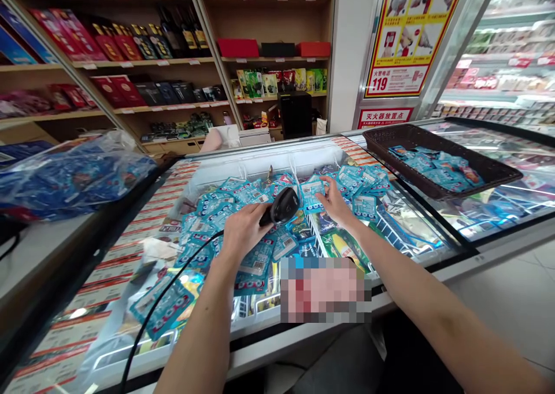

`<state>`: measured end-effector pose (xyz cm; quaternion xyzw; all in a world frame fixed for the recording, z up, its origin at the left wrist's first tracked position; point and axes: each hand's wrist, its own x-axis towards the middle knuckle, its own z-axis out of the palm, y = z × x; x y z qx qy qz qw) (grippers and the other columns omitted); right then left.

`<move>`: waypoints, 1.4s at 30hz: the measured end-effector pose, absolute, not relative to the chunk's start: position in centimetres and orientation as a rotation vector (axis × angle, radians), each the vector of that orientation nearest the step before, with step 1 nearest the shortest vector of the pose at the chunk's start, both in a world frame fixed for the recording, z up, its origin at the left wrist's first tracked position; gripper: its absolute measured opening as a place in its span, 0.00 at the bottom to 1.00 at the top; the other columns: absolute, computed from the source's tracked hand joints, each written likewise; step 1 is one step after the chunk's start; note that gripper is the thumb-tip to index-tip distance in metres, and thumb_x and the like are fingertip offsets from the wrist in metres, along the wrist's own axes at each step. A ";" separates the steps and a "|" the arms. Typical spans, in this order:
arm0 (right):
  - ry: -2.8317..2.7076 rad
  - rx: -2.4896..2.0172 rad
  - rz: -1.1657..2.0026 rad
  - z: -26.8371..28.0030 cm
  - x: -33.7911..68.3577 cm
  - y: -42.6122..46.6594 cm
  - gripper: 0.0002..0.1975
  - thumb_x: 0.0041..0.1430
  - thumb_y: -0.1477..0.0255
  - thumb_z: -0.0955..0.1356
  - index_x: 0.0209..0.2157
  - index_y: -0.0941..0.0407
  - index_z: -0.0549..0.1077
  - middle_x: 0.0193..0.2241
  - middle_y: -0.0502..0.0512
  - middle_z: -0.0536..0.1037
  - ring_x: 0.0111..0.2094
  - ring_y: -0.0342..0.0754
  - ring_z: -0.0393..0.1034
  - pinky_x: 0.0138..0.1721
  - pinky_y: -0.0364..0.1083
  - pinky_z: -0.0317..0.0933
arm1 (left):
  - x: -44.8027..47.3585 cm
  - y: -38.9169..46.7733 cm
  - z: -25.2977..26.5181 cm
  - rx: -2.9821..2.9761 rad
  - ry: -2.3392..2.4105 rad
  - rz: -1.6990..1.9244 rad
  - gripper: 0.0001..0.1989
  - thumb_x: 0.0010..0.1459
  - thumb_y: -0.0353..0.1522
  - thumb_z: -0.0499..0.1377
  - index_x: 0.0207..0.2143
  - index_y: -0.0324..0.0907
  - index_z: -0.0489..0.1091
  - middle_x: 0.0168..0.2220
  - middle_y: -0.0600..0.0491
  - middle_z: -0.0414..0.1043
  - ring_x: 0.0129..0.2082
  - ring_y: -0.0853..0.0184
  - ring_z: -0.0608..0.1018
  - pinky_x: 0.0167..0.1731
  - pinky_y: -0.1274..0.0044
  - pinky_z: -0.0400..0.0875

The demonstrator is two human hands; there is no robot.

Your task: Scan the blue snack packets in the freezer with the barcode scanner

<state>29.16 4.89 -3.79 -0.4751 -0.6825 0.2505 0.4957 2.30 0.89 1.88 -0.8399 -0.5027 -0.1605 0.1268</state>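
Observation:
My left hand (pixel 243 230) is wrapped round the handle of a black barcode scanner (pixel 285 205), whose cable runs back along my forearm. The scanner's head points to the right. Just beyond it, my right hand (pixel 336 202) grips a blue snack packet (pixel 312 194) by its right edge, with the barcode side facing up. Under and around both hands, many similar blue packets (pixel 217 206) lie spread over the glass top of a chest freezer (pixel 208 174).
A dark brown basket (pixel 446 188) with several blue packets stands at the right on the freezer. Clear plastic bags of blue packaging (pixel 78 171) lie at the left. Shelves (pixel 151 61) of boxes and bottles line the back. A blurred patch covers the front edge.

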 end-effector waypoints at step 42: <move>-1.867 -1.084 0.229 -3.6 29.2 4.5 0.15 0.54 0.72 0.60 0.46 0.54 0.59 0.44 0.58 0.67 0.46 0.51 0.63 0.47 0.51 0.57 | 2.7 0.7 1.7 -2.499 -1.396 -0.504 0.18 0.54 0.39 0.54 0.47 0.45 0.66 0.43 0.51 0.73 0.42 0.60 0.75 0.32 0.76 0.64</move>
